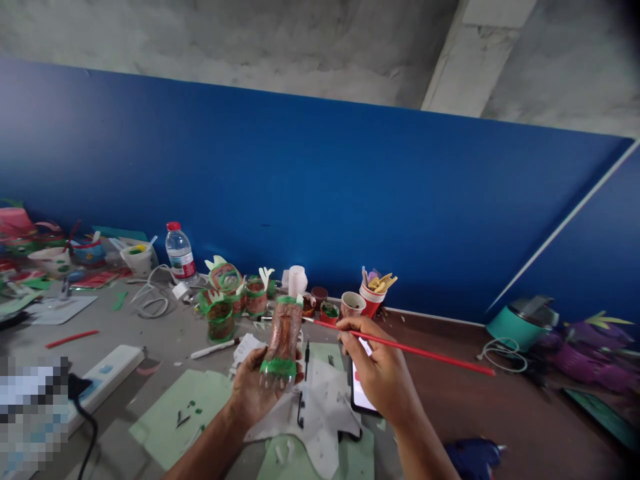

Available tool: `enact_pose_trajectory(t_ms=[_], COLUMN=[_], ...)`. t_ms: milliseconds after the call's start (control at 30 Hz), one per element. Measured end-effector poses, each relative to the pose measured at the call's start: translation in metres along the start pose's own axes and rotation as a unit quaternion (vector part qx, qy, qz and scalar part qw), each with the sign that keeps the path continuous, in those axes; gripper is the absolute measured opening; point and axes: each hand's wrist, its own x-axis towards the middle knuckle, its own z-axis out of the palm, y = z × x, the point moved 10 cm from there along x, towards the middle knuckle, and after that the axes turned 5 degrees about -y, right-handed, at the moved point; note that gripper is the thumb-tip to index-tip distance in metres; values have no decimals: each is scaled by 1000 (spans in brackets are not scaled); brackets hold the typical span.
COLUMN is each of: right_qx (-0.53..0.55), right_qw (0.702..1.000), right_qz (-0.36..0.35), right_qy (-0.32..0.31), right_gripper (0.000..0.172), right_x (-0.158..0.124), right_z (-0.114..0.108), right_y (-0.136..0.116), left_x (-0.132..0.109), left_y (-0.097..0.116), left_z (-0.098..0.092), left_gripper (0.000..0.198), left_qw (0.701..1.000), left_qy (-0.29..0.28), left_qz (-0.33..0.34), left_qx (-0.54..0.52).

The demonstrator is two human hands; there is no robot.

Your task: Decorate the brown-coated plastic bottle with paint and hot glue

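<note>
1. Fingers (350, 325) of the right hand (379, 363) pinch a slim red paintbrush (415, 349) near its front end, much like a pen; the long handle slants back past the hand toward the right side of the worktop (445, 403).
2. Fingers of the left hand (257, 393) are wrapped around a clear plastic bottle piece (285, 333), coloured brown with a green band at each end. It is held up above the middle of the worktop, its lower end in the palm.
3. Key relation: the bottle piece lies to the left of the right hand's fingers, in line with the brush. Its long axis runs nearly upright, its top leaning slightly right, while the brush crosses toward it almost level. The brush's front end is at the right side of the bottle piece's upper half; contact cannot be told. The left hand is nearer, already grasping it.
4. Along the far edge of the worktop, behind the bottle piece, stand a small cup of green paint (329, 311), a paper cup (353, 303) and, farther left, a brown pot with a green rim (221, 321).
5. Beneath the hands lie a white cut-out sheet (320, 407) and pale green paper (183, 415). A phone (364, 390) is partly hidden by the right hand. Toward the near edge, right of the forearm, rests a dark blue tool (473, 457).
</note>
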Motion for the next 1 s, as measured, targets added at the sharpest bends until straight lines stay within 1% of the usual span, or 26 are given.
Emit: enact_pose_trajectory(t_ms=[200, 500, 700, 800, 900, 1000], right_qx=[-9, -14, -12, -6, -9, -14], right_qw=[1000, 1000, 1000, 1000, 1000, 1000], right_qz=[-6, -15, -14, -15, -17, -14], right_qy=[9, 15, 13, 12, 13, 13], right_gripper=[16, 16, 17, 17, 16, 16], right_x=[-1, -1, -1, 0, 0, -1], right_z=[-2, -6, -5, -5, -6, -7], right_y=[1, -4, -6, -6, -7, -7], left_x=[-1, -2, -1, 0, 1, 1], left_y=[-1, 3, -2, -6, -4, -1], left_z=[-5, -4, -8, -8, -6, -9], left_gripper=[38, 37, 29, 28, 29, 38], left_qw=[1000, 1000, 1000, 999, 1000, 999], left_qy=[5, 11, 0, -11, -14, 1], left_qz=[-4, 13, 1, -11, 5, 30], left_qx=[-1, 3, 22, 29, 24, 30])
